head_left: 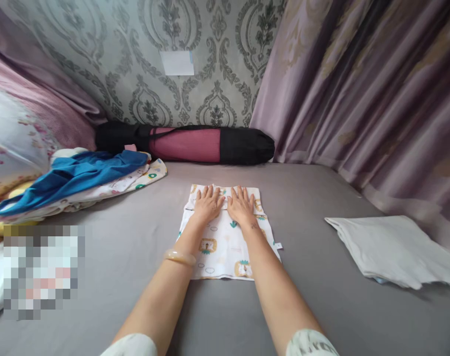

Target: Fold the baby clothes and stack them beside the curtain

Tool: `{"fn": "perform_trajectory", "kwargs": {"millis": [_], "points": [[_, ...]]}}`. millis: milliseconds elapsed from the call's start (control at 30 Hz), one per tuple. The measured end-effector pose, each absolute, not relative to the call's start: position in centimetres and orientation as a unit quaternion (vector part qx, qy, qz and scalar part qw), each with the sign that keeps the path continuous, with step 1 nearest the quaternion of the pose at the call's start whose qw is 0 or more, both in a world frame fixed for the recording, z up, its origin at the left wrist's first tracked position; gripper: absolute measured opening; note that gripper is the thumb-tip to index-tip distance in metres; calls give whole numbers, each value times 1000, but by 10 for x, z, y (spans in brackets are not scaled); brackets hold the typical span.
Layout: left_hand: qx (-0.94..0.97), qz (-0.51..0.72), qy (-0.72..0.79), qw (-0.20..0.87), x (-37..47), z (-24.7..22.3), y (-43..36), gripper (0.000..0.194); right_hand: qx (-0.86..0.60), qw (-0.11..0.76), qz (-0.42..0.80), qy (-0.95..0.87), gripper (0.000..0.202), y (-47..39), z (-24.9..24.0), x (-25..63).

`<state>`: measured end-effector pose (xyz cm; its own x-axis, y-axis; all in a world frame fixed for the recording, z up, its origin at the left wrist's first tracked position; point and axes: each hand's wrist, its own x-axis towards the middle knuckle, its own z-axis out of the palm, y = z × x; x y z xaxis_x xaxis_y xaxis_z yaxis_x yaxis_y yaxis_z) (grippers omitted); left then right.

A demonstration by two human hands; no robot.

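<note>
A white cloth garment (223,252) printed with yellow lion faces and green plants lies flat in front of me. Its far part is folded over, leaving a crease across it, and a small white tag sticks out on the right side. My left hand (209,203) rests palm down on the folded far part, fingers spread. Beside it my right hand (241,204) presses flat on the same part, fingers pointing away from me. A pale bangle (180,256) circles my left wrist. Parts of the cloth are hidden under my hands and forearms.
A grey sheet (299,237) covers the surface. Along the wall lies a black and dark-pink rolled bag (187,144). Blue clothing (84,173) tops a pile at left. A folded white cloth (391,247) lies at right, near the purple curtain (321,89). A blurred-out patch sits lower left.
</note>
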<state>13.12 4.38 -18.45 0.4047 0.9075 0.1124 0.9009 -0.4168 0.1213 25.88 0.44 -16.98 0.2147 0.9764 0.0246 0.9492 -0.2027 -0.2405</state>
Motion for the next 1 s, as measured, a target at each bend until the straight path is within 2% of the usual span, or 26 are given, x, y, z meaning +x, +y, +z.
{"fn": "perform_trajectory", "kwargs": {"millis": [200,433,600,900,1000], "points": [[837,73,541,29,129,-188,45,60,-774,88,60,-624,55,4,-173,260],[829,118,547,-9,135,-180,39,54,-750,120,29,-649,53,4,-170,249],[807,89,582,45,134,-185,39,56,-732,109,54,-671,54,4,-175,240],[808,83,578,77,131,-184,43,57,-733,111,45,-669,55,4,-180,240],[825,84,551,96,118,-179,46,56,-729,103,90,-671,56,5,-172,244]]}}
